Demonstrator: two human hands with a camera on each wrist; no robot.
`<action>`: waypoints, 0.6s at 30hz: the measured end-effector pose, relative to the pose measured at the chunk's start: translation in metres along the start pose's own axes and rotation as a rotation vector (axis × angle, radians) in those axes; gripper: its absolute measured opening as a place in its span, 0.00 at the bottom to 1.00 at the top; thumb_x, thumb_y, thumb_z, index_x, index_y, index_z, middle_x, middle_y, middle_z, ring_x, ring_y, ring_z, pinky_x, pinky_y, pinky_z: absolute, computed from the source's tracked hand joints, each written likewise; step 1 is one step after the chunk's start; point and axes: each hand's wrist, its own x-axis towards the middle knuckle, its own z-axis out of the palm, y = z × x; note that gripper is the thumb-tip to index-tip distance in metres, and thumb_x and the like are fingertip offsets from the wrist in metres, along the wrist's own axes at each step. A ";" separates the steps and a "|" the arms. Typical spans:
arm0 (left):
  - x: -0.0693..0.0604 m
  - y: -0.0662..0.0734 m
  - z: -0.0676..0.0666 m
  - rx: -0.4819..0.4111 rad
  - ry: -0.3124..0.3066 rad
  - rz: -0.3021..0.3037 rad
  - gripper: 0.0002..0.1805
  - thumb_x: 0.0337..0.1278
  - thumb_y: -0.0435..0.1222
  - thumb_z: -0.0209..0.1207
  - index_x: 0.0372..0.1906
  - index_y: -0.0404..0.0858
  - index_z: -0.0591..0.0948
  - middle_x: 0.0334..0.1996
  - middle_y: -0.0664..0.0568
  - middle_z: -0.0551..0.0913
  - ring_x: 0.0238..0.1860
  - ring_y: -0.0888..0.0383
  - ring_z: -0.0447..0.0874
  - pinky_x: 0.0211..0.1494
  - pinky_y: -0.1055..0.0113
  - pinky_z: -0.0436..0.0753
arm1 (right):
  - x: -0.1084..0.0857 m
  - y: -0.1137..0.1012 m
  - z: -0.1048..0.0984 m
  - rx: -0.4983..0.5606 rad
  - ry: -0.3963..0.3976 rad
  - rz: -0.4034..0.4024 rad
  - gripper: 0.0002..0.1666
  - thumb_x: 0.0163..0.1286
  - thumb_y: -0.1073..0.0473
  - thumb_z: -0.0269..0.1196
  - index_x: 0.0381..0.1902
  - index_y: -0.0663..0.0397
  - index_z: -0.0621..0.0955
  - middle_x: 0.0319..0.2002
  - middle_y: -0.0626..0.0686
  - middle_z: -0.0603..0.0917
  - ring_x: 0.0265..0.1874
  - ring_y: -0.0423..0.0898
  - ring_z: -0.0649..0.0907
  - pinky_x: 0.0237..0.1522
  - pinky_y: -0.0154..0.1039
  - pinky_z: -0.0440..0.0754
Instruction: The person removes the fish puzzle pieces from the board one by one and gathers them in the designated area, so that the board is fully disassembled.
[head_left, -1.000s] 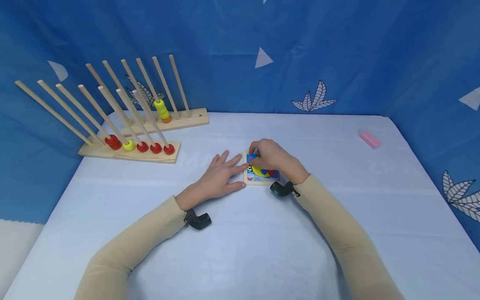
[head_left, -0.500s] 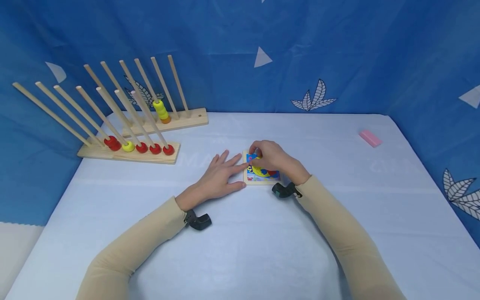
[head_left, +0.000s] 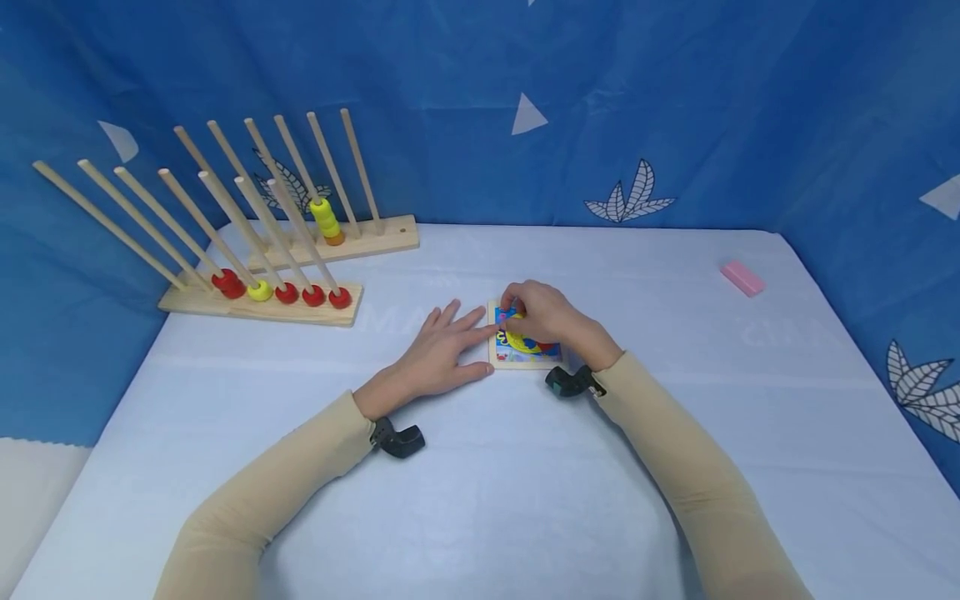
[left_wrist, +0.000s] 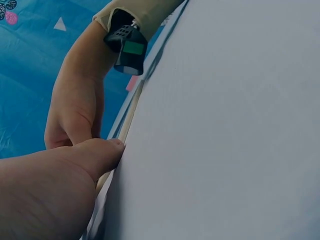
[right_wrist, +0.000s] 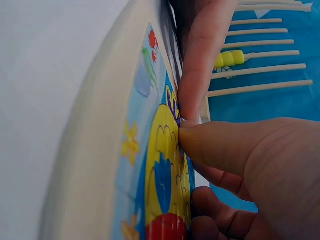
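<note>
A small wooden picture puzzle [head_left: 525, 365] lies flat on the table, with a yellow fish [right_wrist: 164, 131] on a blue sea background. My left hand [head_left: 438, 354] rests spread on the cloth at the puzzle's left side, its index fingertip and thumb touching the frame. Over the upper part of the board, my right hand [head_left: 553, 315] curls down and pinches a puzzle piece between thumb and fingers. A thin bluish edge of that piece shows; the rest is hidden. In the right wrist view the thumb [right_wrist: 220, 145] meets the yellow fish's edge, close to a left-hand finger.
Two wooden peg racks, the front one [head_left: 315, 313] and the rear one [head_left: 382, 237], stand at the back left with red, yellow and orange beads. A pink block [head_left: 742, 278] lies at the back right. Blue curtain [head_left: 465, 100] surrounds the table's far sides.
The right thumb and fingers have shifted slightly over the board, and a bluish edge now shows between them. The left hand has stayed at the frame.
</note>
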 end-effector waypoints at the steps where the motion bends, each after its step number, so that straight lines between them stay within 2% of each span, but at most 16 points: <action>1: 0.000 0.000 0.000 0.001 -0.001 -0.003 0.35 0.66 0.54 0.61 0.76 0.50 0.70 0.80 0.43 0.60 0.82 0.32 0.44 0.80 0.30 0.46 | 0.000 0.000 0.001 0.000 0.002 -0.002 0.16 0.70 0.54 0.68 0.51 0.53 0.81 0.39 0.55 0.79 0.38 0.50 0.76 0.40 0.40 0.74; 8: 0.002 -0.001 0.001 0.005 -0.002 0.002 0.36 0.66 0.54 0.61 0.76 0.50 0.70 0.80 0.44 0.61 0.82 0.32 0.45 0.79 0.30 0.47 | -0.001 0.000 0.000 -0.013 -0.001 0.008 0.20 0.69 0.53 0.68 0.56 0.54 0.81 0.41 0.55 0.80 0.39 0.50 0.77 0.41 0.40 0.75; 18: 0.001 -0.003 0.002 -0.002 0.002 0.000 0.36 0.66 0.54 0.61 0.76 0.50 0.70 0.80 0.43 0.61 0.82 0.31 0.45 0.79 0.29 0.47 | 0.000 0.000 -0.002 -0.004 -0.012 -0.009 0.18 0.69 0.54 0.68 0.54 0.53 0.81 0.39 0.54 0.80 0.38 0.50 0.77 0.40 0.40 0.75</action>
